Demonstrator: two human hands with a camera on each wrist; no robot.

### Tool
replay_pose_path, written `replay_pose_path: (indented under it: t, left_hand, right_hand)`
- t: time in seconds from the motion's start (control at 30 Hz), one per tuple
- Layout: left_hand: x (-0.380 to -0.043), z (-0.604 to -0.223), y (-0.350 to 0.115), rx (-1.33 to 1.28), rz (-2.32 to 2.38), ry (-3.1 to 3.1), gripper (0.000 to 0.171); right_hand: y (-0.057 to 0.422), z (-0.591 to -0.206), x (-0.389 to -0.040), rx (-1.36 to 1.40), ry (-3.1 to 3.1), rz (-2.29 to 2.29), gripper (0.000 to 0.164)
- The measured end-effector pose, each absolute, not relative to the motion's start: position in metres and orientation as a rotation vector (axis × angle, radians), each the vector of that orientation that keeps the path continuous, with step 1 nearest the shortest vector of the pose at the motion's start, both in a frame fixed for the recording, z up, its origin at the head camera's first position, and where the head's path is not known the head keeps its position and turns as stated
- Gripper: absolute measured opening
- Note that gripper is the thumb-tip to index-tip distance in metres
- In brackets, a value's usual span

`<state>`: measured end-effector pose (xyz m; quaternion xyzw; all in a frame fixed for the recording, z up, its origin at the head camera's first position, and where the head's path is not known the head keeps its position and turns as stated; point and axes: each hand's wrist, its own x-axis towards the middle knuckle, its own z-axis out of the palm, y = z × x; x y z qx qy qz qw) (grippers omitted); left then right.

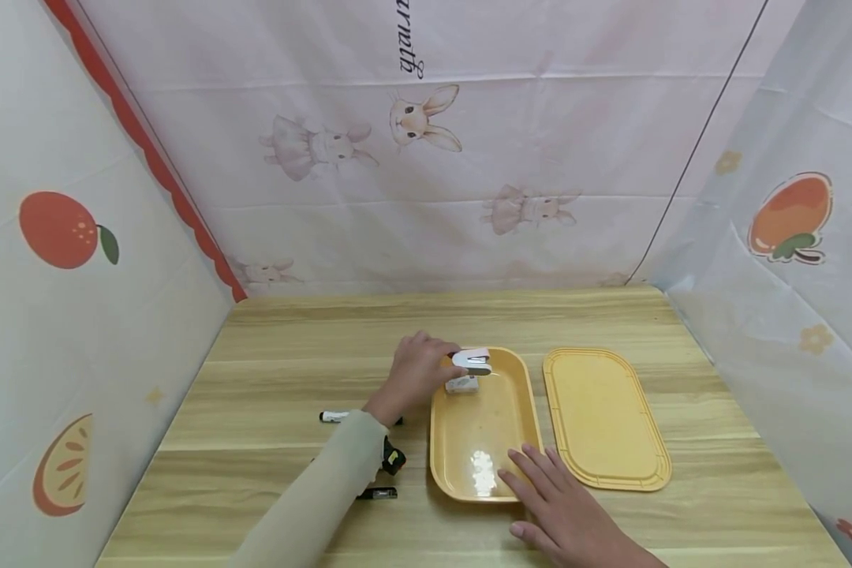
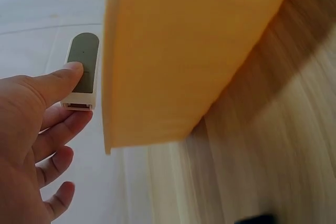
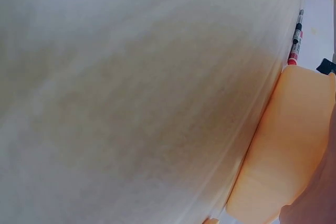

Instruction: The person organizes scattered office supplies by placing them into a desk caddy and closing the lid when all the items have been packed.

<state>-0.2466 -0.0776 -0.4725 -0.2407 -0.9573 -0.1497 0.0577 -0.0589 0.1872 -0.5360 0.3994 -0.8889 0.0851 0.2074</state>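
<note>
My left hand point(image 1: 417, 368) pinches a small white stapler point(image 1: 472, 362) above the far left corner of a yellow plastic tray point(image 1: 436, 442). In the left wrist view, the thumb presses on the stapler's grey base point(image 2: 84, 61), with fingers behind it and the tray's outer wall point(image 2: 168, 61) close alongside. Inside the tray, below the stapler, lies a small whitish box point(image 1: 462, 385), partly covered by the hand. My right hand point(image 1: 557, 505) has its fingers spread over the tray's near right corner, fingertips at the rim. The right wrist view shows only a slice of it beside the tray.
A flat yellow lid point(image 1: 607, 418) lies right of the tray. Left of it are a white marker point(image 1: 335, 416), a black item with a yellow mark point(image 1: 394, 458) and a slim black object point(image 1: 379, 494), partly hidden by the left sleeve point(image 1: 319, 497). Printed cloth walls surround the table.
</note>
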Motion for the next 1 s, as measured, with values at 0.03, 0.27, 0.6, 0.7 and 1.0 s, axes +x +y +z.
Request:
replay_pose_path:
  t: [0.03,0.27,0.6,0.7,1.0]
  left_hand:
    - [-0.247,-0.473,-0.075,-0.729,-0.458,-2.899,0.039]
    - [-0.245,-0.478,-0.056,-0.732,-0.402,-2.905,0.039]
    - [-0.24,-0.489,-0.041,-0.822,-0.313,-2.87,0.025]
    - [-0.242,-0.49,-0.037,-0.823,-0.263,-2.85,0.024]
    - [-0.243,-0.495,-0.024,-0.847,-0.121,-2.867,0.028]
  right_hand:
    - [0.187,-0.536,-0.059,1.111,-2.473,0.238,0.062]
    - [0.187,-0.536,-0.059,1.109,-2.472,0.236,0.062]
    - [0.187,-0.534,-0.059,1.116,-2.469,0.236,0.062]
    - [0.188,-0.534,-0.059,1.116,-2.468,0.234,0.062]
    - [0.188,-0.535,-0.059,1.122,-2.471,0.255,0.062]
